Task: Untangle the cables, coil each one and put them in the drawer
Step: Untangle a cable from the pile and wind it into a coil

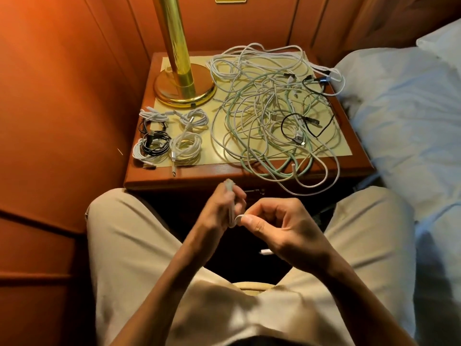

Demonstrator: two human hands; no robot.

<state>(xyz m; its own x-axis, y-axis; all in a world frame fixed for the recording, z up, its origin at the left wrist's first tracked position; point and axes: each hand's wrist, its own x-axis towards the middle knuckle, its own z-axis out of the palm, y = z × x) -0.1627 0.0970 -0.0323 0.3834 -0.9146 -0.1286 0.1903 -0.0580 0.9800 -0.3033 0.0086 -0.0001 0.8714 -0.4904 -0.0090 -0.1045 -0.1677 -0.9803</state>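
We hold one white cable over our lap, clear of the tangled pile on the nightstand, presumably so winding does not snag it. Our left hand curls around the gathered strands, a plug end rising above its fingers; our right hand pinches the bend between thumb and forefinger. Finished coils lie apart by the lamp base. The drawer's state is hidden.
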